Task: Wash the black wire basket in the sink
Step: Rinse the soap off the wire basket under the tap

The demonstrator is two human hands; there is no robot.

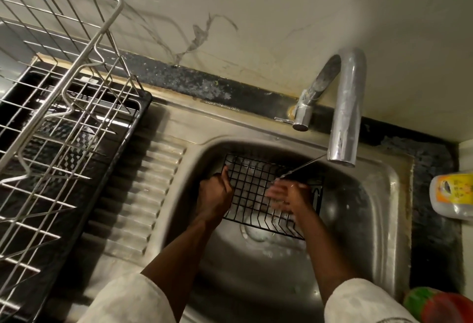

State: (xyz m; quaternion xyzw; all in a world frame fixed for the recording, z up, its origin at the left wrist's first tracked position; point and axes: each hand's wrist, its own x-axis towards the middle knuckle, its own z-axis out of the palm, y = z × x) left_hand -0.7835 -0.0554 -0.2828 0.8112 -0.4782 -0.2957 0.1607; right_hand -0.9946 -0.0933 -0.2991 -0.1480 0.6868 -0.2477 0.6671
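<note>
— Where is the black wire basket (256,189)?
— Down in the sink (378,194), long axis left to right, under the faucet's (345,117) thin stream (302,167).
— The hands?
— The left hand (216,190) curls its fingers (225,172) round the left edge; the right hand (286,194), blurred, lies on the right half, fingers seemingly straight.

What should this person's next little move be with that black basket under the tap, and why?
Probably rub the right hand leftward across the black wire basket. The left hand grips its left edge, steadying it, while the thin water stream from the faucet lands only by the right hand, so the middle wires likely need washing.
</note>
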